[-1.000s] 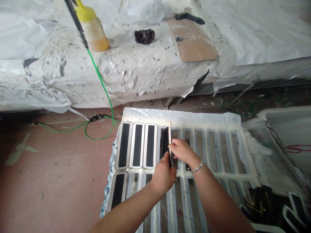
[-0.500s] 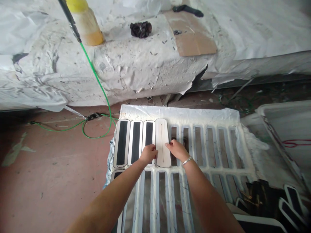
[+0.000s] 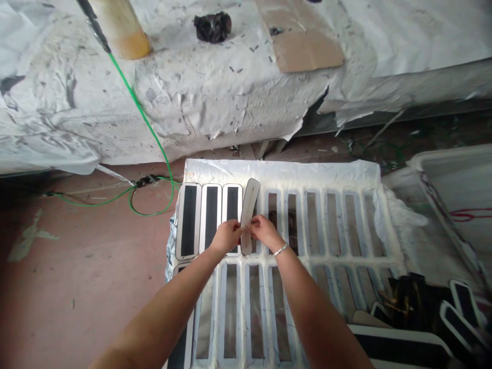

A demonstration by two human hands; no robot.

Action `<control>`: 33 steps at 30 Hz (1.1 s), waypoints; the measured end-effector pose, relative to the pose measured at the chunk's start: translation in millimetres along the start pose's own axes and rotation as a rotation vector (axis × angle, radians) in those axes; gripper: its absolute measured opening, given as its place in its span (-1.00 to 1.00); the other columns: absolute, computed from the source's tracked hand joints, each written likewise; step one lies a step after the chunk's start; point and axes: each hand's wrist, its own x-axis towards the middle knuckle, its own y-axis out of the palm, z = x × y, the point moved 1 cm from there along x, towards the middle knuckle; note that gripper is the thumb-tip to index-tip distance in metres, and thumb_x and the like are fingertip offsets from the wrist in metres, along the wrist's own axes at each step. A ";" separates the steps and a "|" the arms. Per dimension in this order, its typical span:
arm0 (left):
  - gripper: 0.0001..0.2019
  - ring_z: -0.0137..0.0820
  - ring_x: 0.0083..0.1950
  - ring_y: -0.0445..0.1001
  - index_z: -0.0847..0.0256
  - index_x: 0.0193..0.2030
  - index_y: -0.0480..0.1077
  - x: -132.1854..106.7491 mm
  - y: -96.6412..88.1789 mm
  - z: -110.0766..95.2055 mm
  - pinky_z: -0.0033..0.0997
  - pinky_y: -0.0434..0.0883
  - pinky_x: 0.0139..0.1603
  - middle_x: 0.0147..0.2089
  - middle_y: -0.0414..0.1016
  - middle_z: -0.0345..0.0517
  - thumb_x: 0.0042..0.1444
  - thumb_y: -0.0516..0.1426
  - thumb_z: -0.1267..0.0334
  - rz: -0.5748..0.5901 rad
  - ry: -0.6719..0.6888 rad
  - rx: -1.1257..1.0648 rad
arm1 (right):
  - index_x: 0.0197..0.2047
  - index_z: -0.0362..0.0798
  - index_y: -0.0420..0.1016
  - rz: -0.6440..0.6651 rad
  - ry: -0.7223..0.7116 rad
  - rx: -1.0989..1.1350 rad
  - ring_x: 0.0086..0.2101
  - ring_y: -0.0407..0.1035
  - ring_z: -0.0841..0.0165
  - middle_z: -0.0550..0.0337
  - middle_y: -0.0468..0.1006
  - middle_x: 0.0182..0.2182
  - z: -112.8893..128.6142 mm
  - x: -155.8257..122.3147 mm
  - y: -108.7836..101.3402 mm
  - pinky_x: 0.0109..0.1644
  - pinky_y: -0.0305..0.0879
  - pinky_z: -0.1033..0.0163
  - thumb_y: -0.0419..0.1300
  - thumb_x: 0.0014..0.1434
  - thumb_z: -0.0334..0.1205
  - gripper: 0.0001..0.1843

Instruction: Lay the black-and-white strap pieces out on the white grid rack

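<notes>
Below frame centre, left hand (image 3: pixel 227 236) and right hand (image 3: pixel 265 231) pinch a panel (image 3: pixel 251 195), likely light, stiffish, best held by its long edges

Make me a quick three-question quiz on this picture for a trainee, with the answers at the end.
1. What is between the left hand and the right hand? A) a bottle; B) a pale panel; C) a sheet of cardboard.
2. True or false: the bracelet is on the right wrist.
3. How many black-centred panels lie left of the pale panel in the far row of the slotted frame?

Key: 1. B; 2. True; 3. Three.
</notes>
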 end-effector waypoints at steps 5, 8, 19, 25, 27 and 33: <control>-0.87 -0.49 -0.54 0.38 0.31 -0.48 0.24 4.5 -5.4 2.9 -0.42 0.47 -0.51 -0.55 0.27 -0.23 0.07 0.05 0.35 0.094 -0.014 -0.131 | -0.21 -0.14 0.36 0.046 0.051 0.172 -0.45 0.42 0.44 0.14 0.54 -0.37 -16.4 -0.8 5.7 -0.48 0.27 0.41 0.14 0.13 -0.15 -0.77; -0.86 -0.50 -0.51 0.39 0.32 -0.48 0.24 9.8 6.9 7.1 -0.40 0.49 -0.44 -0.56 0.29 -0.23 0.08 0.06 0.35 0.158 -0.055 -0.188 | -0.39 -0.12 0.35 0.026 0.057 0.146 -0.51 0.36 0.46 0.23 0.47 -0.50 -24.8 -3.3 -6.7 -0.52 0.21 0.43 0.15 0.10 -0.10 -0.77; -0.84 -0.43 -0.58 0.39 0.33 -0.54 0.29 21.7 13.4 19.5 -0.45 0.42 -0.53 -0.64 0.30 -0.17 0.01 0.10 0.33 0.037 -0.120 -0.017 | -0.57 -0.12 0.25 0.111 0.097 0.001 -0.64 0.29 0.49 0.26 0.31 -0.66 -20.5 14.5 -14.3 -0.60 0.22 0.43 0.17 0.09 -0.15 -0.69; -0.85 -0.45 -0.52 0.43 0.30 -0.47 0.29 11.5 5.2 18.9 -0.47 0.45 -0.49 -0.59 0.31 -0.20 0.06 0.07 0.28 0.024 -0.139 -0.005 | -0.37 -0.12 0.28 0.111 0.098 0.013 -0.49 0.38 0.54 0.19 0.46 -0.36 -12.4 10.9 2.0 -0.53 0.31 0.50 0.10 0.15 -0.23 -0.86; -0.84 -0.46 -0.52 0.43 0.30 -0.46 0.29 12.3 7.1 22.2 -0.47 0.45 -0.48 -0.58 0.32 -0.19 0.08 0.06 0.27 0.050 -0.160 0.006 | -0.34 -0.13 0.32 0.116 0.094 -0.044 -0.50 0.39 0.51 0.14 0.49 -0.34 -12.1 9.8 1.0 -0.52 0.31 0.46 0.11 0.15 -0.20 -0.85; -0.81 -0.44 -0.58 0.40 0.30 -0.53 0.28 17.1 18.5 16.4 -0.48 0.38 -0.53 -0.60 0.37 -0.13 0.05 0.06 0.27 0.103 -0.156 0.154 | -0.45 -0.16 0.46 0.152 0.053 -0.311 -0.41 0.44 0.30 0.00 0.51 -0.50 -14.2 9.5 -21.7 -0.35 0.26 0.32 0.17 0.09 0.02 -0.63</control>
